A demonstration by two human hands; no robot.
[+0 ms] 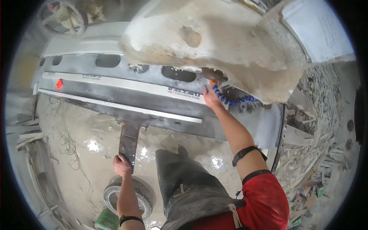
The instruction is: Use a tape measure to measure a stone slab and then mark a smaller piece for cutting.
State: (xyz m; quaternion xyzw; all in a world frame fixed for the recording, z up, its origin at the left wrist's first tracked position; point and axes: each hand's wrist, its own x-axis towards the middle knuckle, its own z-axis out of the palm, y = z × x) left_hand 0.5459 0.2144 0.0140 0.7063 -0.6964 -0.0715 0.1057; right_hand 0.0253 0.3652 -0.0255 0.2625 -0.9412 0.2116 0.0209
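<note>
My right hand (pixel 211 97) is closed at the orange end (pixel 212 82) of a blue coiled hose (pixel 230 102), beside the white stone slab or mould. Its grip is partly hidden. My left hand (pixel 122 165) is curled shut at the lower end of a dark flat arm (pixel 129 142) that juts from a long grey metal machine bed (pixel 161 103). Black shows between those fingers, but what they grip cannot be made out. A long pale strip (pixel 122 104) lies along the bed's near side, below a wide white printed band (pixel 126 84).
A big rough whitish block (pixel 230 38) overhangs the bed's far side. Below is a wet floor (pixel 88 130) with a tyre (pixel 143 193), a green container (pixel 107 220) and tangled wire (pixel 67 147). Broken offcuts (pixel 303 165) heap up at right. A handwheel (pixel 63 19) stands far left.
</note>
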